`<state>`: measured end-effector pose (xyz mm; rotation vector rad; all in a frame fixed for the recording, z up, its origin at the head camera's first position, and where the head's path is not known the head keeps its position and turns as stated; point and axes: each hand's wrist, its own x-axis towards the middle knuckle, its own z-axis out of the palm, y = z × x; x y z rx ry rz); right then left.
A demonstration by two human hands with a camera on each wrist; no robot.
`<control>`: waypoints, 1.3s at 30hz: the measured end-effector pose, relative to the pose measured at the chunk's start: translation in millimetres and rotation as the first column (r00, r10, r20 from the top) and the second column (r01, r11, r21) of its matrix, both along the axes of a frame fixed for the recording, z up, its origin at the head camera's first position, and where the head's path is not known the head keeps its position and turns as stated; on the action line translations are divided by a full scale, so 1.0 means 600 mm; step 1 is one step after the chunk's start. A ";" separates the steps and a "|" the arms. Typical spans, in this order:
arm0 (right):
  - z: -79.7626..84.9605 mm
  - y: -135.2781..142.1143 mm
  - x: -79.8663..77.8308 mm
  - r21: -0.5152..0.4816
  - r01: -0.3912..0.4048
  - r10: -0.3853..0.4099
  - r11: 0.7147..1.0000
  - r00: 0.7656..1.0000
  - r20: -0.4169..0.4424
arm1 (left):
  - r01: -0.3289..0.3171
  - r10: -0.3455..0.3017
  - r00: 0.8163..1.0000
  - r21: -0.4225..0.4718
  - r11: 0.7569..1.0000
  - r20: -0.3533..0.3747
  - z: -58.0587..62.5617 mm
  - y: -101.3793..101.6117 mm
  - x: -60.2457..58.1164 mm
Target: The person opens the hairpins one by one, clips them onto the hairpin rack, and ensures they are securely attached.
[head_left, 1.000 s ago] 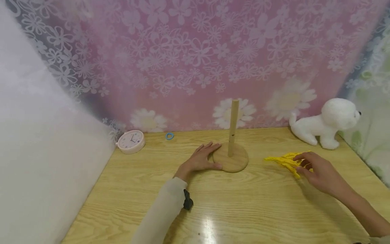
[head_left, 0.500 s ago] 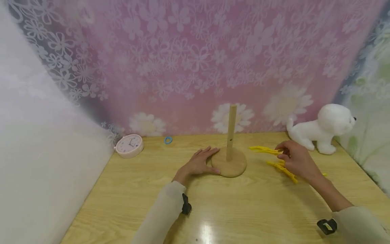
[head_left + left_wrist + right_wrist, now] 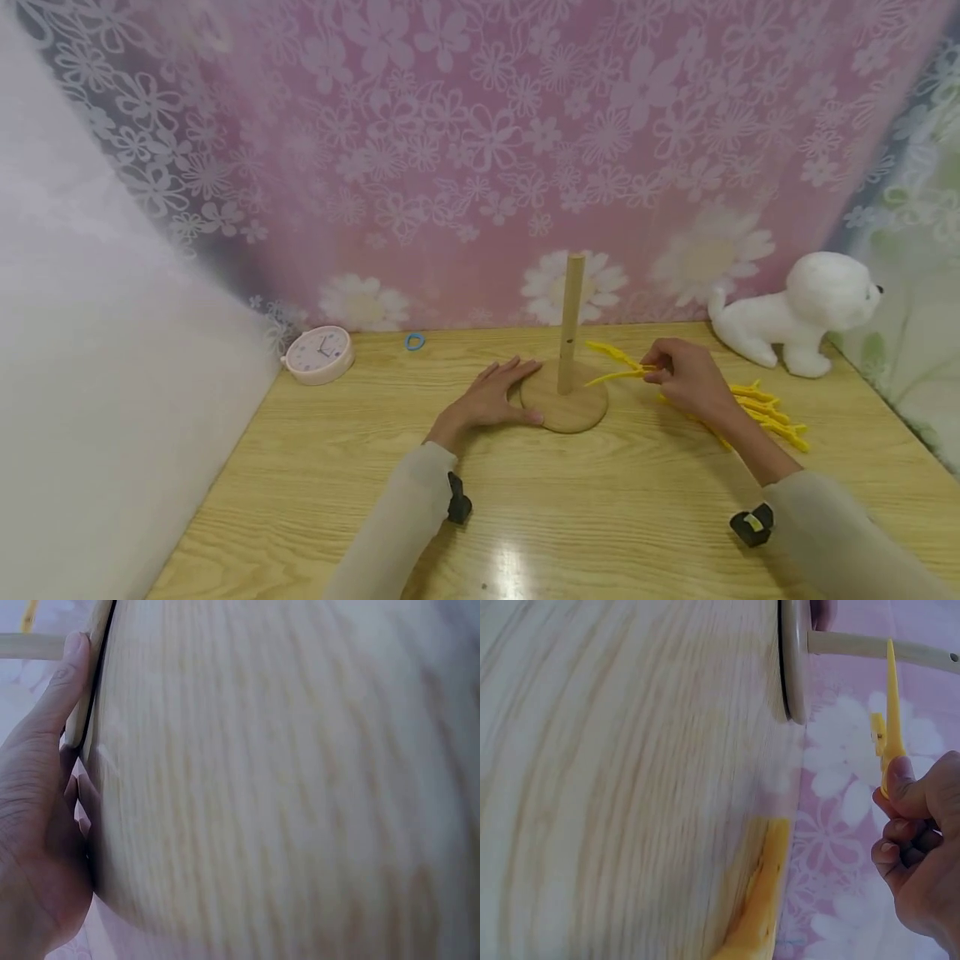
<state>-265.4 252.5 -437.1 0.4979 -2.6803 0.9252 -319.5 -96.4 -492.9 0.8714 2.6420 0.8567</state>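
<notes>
A round wooden base with an upright wooden post stands on the table. My left hand rests at the base's left edge, fingers spread and fairly straight, with the thumb on its top face. In the left wrist view the thumb lies along the base near the post. Thumb and fingertips of my right hand pinch a yellow forked, branch-like piece, whose prongs point at the post. The right wrist view shows one tapered prong. More yellow branch-like pieces lie on the table, partly behind the right forearm.
A pink round clock and a blue ring are at the back left of the wooden table. At the back right sits a white plush dog. A pink floral curtain hangs along the back edge.
My right hand has lifted a yellow branch-like piece from the pile and carried it left to the post. My left hand stays at the base.
</notes>
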 end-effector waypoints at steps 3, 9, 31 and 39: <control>-0.007 -0.011 -0.009 0.004 -0.020 0.020 1.000 1.000 0.021 | -0.001 0.001 1.000 -0.003 1.000 -0.004 0.002 -0.002 0.001; -0.021 -0.040 -0.025 0.052 -0.065 0.062 0.997 0.997 0.044 | 0.000 0.000 1.000 0.004 1.000 0.009 -0.002 -0.006 0.001; -0.045 -0.092 -0.033 0.012 -0.151 0.149 0.989 0.986 0.067 | -0.008 0.009 1.000 -0.005 1.000 0.009 -0.009 0.005 0.000; -0.044 -0.099 -0.034 -0.009 -0.200 0.200 0.980 0.978 0.059 | -0.009 0.009 1.000 0.009 1.000 0.011 -0.001 0.002 -0.001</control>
